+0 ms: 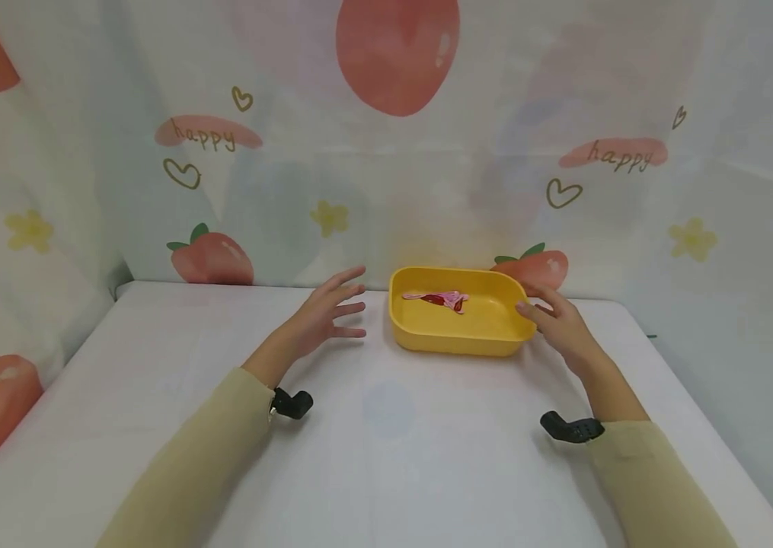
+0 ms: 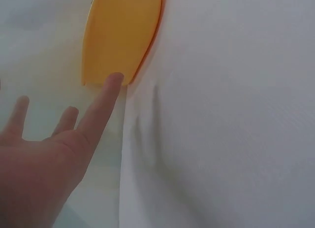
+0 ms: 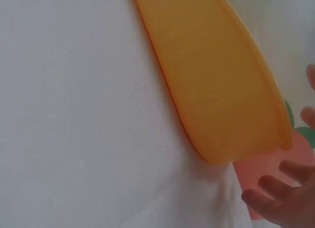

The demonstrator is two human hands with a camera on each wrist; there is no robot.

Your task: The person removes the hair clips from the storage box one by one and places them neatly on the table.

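A yellow plastic basin (image 1: 458, 346) with rounded corners stands near the far edge of the white table. Inside it lies a small pink and dark red crumpled piece (image 1: 444, 299); its kind cannot be made out. My left hand (image 1: 321, 316) is left of the basin, fingers spread and holding nothing, a gap between them and the basin wall. At the basin's right end is my right hand (image 1: 560, 323), thumb by the rim and fingers loosely bent. In the right wrist view its fingertips (image 3: 258, 201) appear just apart from the basin wall.
Behind the table (image 1: 372, 479) hangs a pale curtain (image 1: 372, 190) printed with peaches, hearts and flowers, close to the basin's back. Similar cloth hangs at both sides. Each wrist wears a black camera band (image 1: 571, 428).
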